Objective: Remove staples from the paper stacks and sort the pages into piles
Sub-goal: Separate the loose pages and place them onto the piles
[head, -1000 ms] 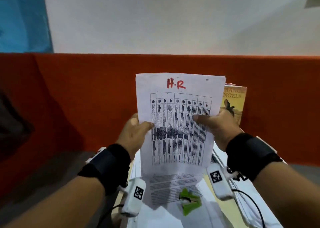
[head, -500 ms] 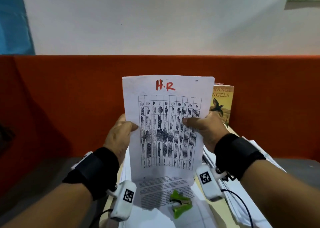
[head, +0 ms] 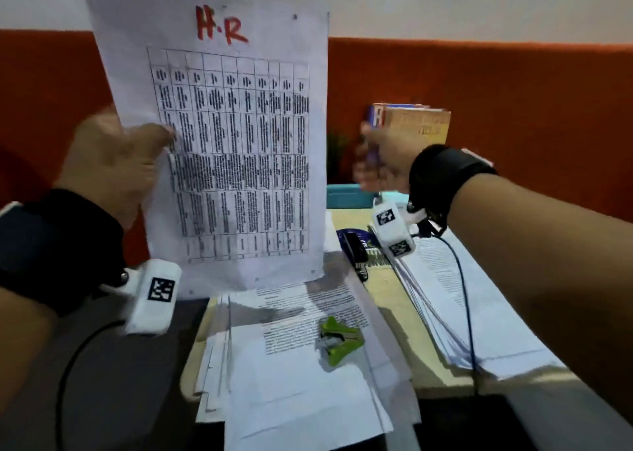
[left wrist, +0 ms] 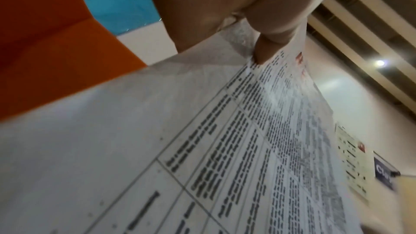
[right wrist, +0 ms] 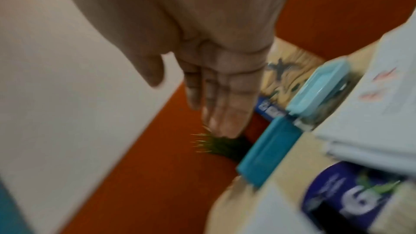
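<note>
A printed page [head: 233, 149] with a table and red "H.R" at its top stands upright in the air. My left hand [head: 113, 163] pinches its left edge, thumb on the front; the same page [left wrist: 202, 149] and thumb show in the left wrist view. My right hand [head: 380, 156] is off the page to its right, empty, fingers straight and together [right wrist: 220, 106], blurred. A green staple remover [head: 339, 339] lies on a loose paper pile [head: 294, 392] on the desk below. A second paper stack [head: 472, 313] lies to the right.
A black stapler [head: 356, 255] lies between the two stacks. Books [head: 414, 123] lean on the orange partition [head: 513, 108] at the back, with teal boxes [head: 346, 195] in front of them. A small green plant [right wrist: 216, 145] sits by the partition. The beige desk [head: 435, 365] ends near me.
My right hand has let go of the page and moved right. The left hand alone holds the page, now higher and to the left. The view has tilted down onto the desk.
</note>
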`<state>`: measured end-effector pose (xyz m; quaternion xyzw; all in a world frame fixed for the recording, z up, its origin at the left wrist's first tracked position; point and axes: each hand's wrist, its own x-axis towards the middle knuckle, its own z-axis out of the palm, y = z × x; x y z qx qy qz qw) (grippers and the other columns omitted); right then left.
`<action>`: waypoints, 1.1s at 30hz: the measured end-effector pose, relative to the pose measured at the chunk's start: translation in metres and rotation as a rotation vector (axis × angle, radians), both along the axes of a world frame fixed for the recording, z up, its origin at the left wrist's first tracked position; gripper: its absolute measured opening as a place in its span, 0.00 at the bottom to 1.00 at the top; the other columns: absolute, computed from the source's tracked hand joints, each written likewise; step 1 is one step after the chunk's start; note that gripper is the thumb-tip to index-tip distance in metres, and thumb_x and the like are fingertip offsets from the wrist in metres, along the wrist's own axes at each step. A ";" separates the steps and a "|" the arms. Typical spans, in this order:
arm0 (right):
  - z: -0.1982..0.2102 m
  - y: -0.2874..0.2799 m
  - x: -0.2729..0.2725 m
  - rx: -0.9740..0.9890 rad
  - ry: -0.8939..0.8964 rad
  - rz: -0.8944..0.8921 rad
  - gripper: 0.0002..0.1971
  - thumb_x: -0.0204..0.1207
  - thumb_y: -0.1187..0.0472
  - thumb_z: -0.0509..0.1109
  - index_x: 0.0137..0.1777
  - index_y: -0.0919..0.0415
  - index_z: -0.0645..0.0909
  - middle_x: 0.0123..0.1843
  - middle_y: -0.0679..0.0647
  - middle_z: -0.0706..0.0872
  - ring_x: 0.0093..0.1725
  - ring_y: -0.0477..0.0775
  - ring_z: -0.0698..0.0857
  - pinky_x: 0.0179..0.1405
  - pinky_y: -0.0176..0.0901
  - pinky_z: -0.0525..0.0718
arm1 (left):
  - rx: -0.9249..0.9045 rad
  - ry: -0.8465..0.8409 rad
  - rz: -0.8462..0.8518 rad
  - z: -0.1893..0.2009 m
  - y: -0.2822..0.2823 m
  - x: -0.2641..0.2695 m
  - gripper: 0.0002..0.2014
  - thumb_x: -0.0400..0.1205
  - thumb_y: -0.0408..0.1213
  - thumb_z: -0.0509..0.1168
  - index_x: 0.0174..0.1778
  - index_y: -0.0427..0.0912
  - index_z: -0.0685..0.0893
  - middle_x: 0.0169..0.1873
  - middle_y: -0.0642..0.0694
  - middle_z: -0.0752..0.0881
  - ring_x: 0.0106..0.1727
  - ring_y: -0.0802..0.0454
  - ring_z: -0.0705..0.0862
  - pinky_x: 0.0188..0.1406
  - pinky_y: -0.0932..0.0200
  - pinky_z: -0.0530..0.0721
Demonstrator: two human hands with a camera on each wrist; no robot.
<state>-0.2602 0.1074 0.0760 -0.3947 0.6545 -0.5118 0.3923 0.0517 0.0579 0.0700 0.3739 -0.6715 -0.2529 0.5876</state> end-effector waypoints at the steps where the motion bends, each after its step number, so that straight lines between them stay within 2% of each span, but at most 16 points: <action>1: -0.014 -0.007 -0.004 0.117 0.132 -0.069 0.15 0.83 0.48 0.65 0.51 0.62 0.77 0.37 0.60 0.83 0.33 0.57 0.85 0.33 0.48 0.86 | -0.019 -0.042 0.032 -0.001 0.000 0.003 0.04 0.87 0.34 0.67 0.51 0.40 0.87 0.38 0.52 0.83 0.27 0.70 0.82 0.25 0.83 0.73; 3: -0.045 -0.019 -0.003 0.346 0.538 -0.038 0.14 0.84 0.54 0.64 0.55 0.67 0.79 0.44 0.64 0.85 0.40 0.61 0.87 0.39 0.49 0.84 | -0.046 -0.114 0.025 -0.004 0.005 0.010 0.07 0.87 0.35 0.65 0.52 0.51 0.87 0.41 0.59 0.83 0.32 0.72 0.84 0.29 0.78 0.78; 5: -0.075 -0.027 0.005 0.533 0.932 0.100 0.25 0.84 0.44 0.63 0.65 0.68 0.80 0.59 0.66 0.83 0.57 0.63 0.84 0.56 0.49 0.80 | -0.059 -0.173 -0.009 -0.010 0.007 0.015 0.09 0.88 0.34 0.64 0.54 0.55 0.85 0.43 0.65 0.84 0.37 0.79 0.84 0.34 0.74 0.80; 6: -0.087 -0.029 0.009 0.595 1.015 0.134 0.28 0.83 0.40 0.61 0.67 0.66 0.80 0.60 0.64 0.82 0.59 0.62 0.82 0.57 0.48 0.78 | -0.047 -0.161 -0.027 -0.015 0.005 0.016 0.10 0.87 0.33 0.65 0.57 0.53 0.85 0.44 0.63 0.86 0.40 0.77 0.86 0.35 0.74 0.81; 8: -0.105 -0.038 0.015 0.687 1.055 0.169 0.27 0.85 0.42 0.59 0.68 0.65 0.80 0.62 0.62 0.83 0.61 0.61 0.82 0.55 0.46 0.76 | -0.013 -0.096 -0.057 -0.025 -0.001 0.018 0.09 0.87 0.31 0.66 0.54 0.51 0.87 0.44 0.56 0.92 0.45 0.65 0.90 0.38 0.68 0.86; 10: -0.116 -0.047 0.017 0.684 1.023 0.149 0.23 0.88 0.51 0.54 0.71 0.67 0.77 0.69 0.64 0.81 0.66 0.62 0.80 0.60 0.46 0.76 | -0.006 -0.070 -0.063 -0.033 -0.007 0.020 0.10 0.86 0.29 0.66 0.50 0.49 0.88 0.45 0.56 0.94 0.47 0.56 0.92 0.43 0.58 0.90; 13: -0.118 -0.047 0.009 0.636 1.024 0.123 0.20 0.89 0.56 0.53 0.72 0.66 0.76 0.73 0.64 0.79 0.71 0.63 0.79 0.64 0.46 0.76 | -0.016 -0.076 -0.064 -0.038 -0.011 0.020 0.09 0.86 0.29 0.66 0.47 0.46 0.87 0.42 0.50 0.92 0.40 0.61 0.89 0.36 0.67 0.87; 15: -0.116 -0.046 -0.008 0.508 0.910 0.040 0.17 0.86 0.56 0.58 0.67 0.65 0.80 0.67 0.64 0.83 0.68 0.64 0.81 0.57 0.43 0.77 | -0.011 -0.077 -0.076 -0.037 -0.009 0.017 0.07 0.87 0.30 0.65 0.46 0.44 0.86 0.41 0.43 0.91 0.37 0.57 0.87 0.31 0.69 0.84; 18: -0.098 -0.040 -0.027 0.182 0.430 -0.226 0.14 0.78 0.50 0.65 0.49 0.63 0.82 0.52 0.67 0.86 0.54 0.69 0.87 0.48 0.54 0.83 | 0.020 -0.091 -0.092 -0.033 -0.002 0.011 0.07 0.88 0.33 0.63 0.47 0.40 0.85 0.41 0.43 0.89 0.34 0.58 0.85 0.28 0.69 0.83; 19: -0.084 -0.032 -0.029 0.049 0.235 -0.299 0.14 0.75 0.51 0.67 0.48 0.64 0.81 0.48 0.68 0.86 0.45 0.68 0.88 0.42 0.57 0.85 | 0.031 -0.085 -0.098 -0.032 0.001 0.009 0.07 0.88 0.33 0.63 0.48 0.43 0.85 0.43 0.44 0.89 0.37 0.59 0.86 0.32 0.68 0.85; 21: -0.048 -0.012 -0.026 -0.248 -0.132 -0.365 0.06 0.77 0.59 0.69 0.49 0.61 0.79 0.42 0.63 0.83 0.36 0.61 0.84 0.32 0.52 0.85 | 0.042 -0.111 -0.103 -0.032 0.005 0.006 0.07 0.88 0.34 0.63 0.52 0.46 0.86 0.48 0.45 0.90 0.49 0.51 0.89 0.46 0.53 0.92; 22: -0.025 0.000 -0.023 -0.375 -0.259 -0.377 0.04 0.78 0.62 0.70 0.50 0.59 0.78 0.42 0.59 0.82 0.37 0.58 0.83 0.32 0.50 0.85 | 0.037 -0.138 -0.112 -0.031 0.009 0.005 0.06 0.88 0.35 0.62 0.54 0.46 0.85 0.50 0.45 0.89 0.51 0.47 0.88 0.50 0.44 0.93; 24: 0.025 0.023 -0.016 -0.628 -0.414 -0.357 0.07 0.78 0.63 0.71 0.53 0.59 0.78 0.40 0.55 0.80 0.39 0.55 0.82 0.39 0.49 0.84 | 0.000 -0.177 -0.134 -0.029 0.019 0.001 0.07 0.89 0.36 0.62 0.57 0.45 0.85 0.49 0.46 0.89 0.48 0.51 0.88 0.45 0.45 0.93; 28: 0.089 0.049 0.008 -1.054 -0.498 -0.310 0.13 0.74 0.56 0.77 0.53 0.58 0.78 0.39 0.54 0.80 0.34 0.52 0.83 0.35 0.45 0.85 | -0.076 -0.276 -0.087 -0.021 0.035 -0.012 0.06 0.89 0.36 0.59 0.51 0.49 0.80 0.43 0.50 0.86 0.37 0.54 0.85 0.27 0.56 0.83; 30: 0.103 0.057 0.026 -1.135 -0.389 -0.305 0.13 0.76 0.50 0.74 0.51 0.57 0.78 0.41 0.59 0.82 0.37 0.55 0.84 0.37 0.48 0.87 | -0.103 -0.338 -0.045 -0.017 0.044 -0.019 0.08 0.90 0.44 0.57 0.46 0.53 0.77 0.39 0.51 0.84 0.35 0.55 0.83 0.24 0.66 0.77; 33: 0.104 0.060 0.051 -1.141 -0.173 -0.329 0.13 0.76 0.44 0.72 0.46 0.53 0.77 0.43 0.69 0.87 0.39 0.57 0.86 0.39 0.51 0.89 | -0.143 -0.378 -0.025 -0.015 0.052 -0.025 0.09 0.90 0.45 0.58 0.43 0.56 0.74 0.37 0.52 0.83 0.34 0.55 0.83 0.22 0.65 0.78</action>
